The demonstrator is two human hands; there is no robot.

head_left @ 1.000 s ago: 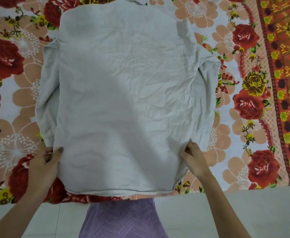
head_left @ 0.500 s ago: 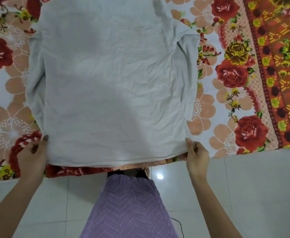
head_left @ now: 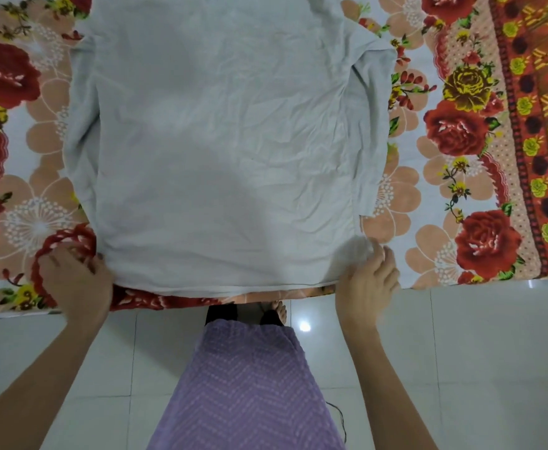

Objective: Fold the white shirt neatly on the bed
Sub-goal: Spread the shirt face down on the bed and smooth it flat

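Spreading step: the wrinkled white cotton shirt (head_left: 220, 141) is lying flat on the floral-printed bed sheet (head_left: 461, 190), its hem (head_left: 220, 287) at the near edge of the bed.
The left hand (head_left: 77, 277) is curling its fingers round the hem's left corner. The right hand (head_left: 368, 280) is sitting at the right corner, blurred, so its hold on the cloth cannot be told. The sleeves (head_left: 372, 131) are trailing down both sides. By my judgement no fold is being made yet, and the next move is calling for one sleeve and side to be carried inward, with creases smoothed first.
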